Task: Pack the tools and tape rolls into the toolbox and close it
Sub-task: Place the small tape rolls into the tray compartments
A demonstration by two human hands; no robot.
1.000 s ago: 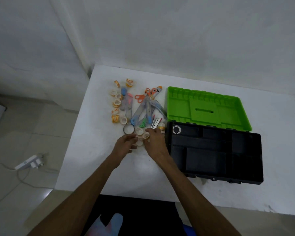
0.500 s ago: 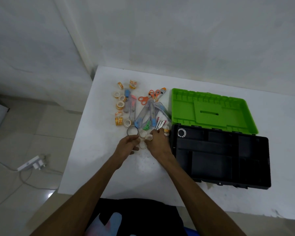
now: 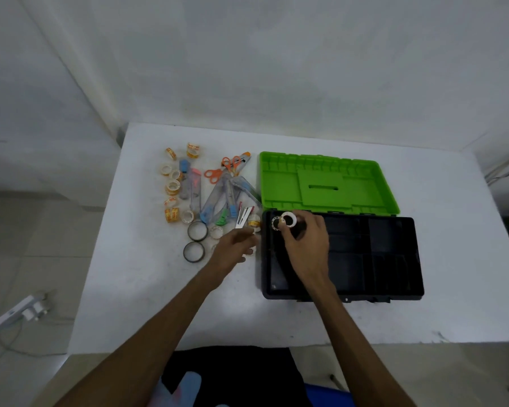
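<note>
One second ago both of my hands were down among the rolls at the near end of the pile; now my right hand [image 3: 304,242] has crossed to the toolbox [image 3: 394,259] and holds a white tape roll [image 3: 289,220] over the back left corner of the black tray, fingers curled round it. It sits just beside a smaller roll [image 3: 276,223] that was already lying in that corner. My left hand [image 3: 232,251] has stayed by the pile at the box's left wall, fingers curled; a bit of white shows under them, probably another small roll, though I cannot tell for sure.

I judge this as the second roll going in, so packing has barely begun. Nearly everything waits on the worktop [image 3: 130,304]: orange-printed clear rolls [image 3: 172,188] toward the back left, two dark rings [image 3: 193,251] nearer me, orange scissors [image 3: 215,173], translucent blue-grey cutters [image 3: 218,198] fanned in the middle, and a thin metal piece [image 3: 244,217] close to the box.

The tray is matte black plastic split by low walls into several compartments. The green lid [image 3: 329,183] lies flat open behind it, ribbed inside, with a slot in its raised centre panel. The rolls are light, hollow rings with smooth sides; I expect they could roll if set on edge. The worktop is white and slightly scuffed.
</note>
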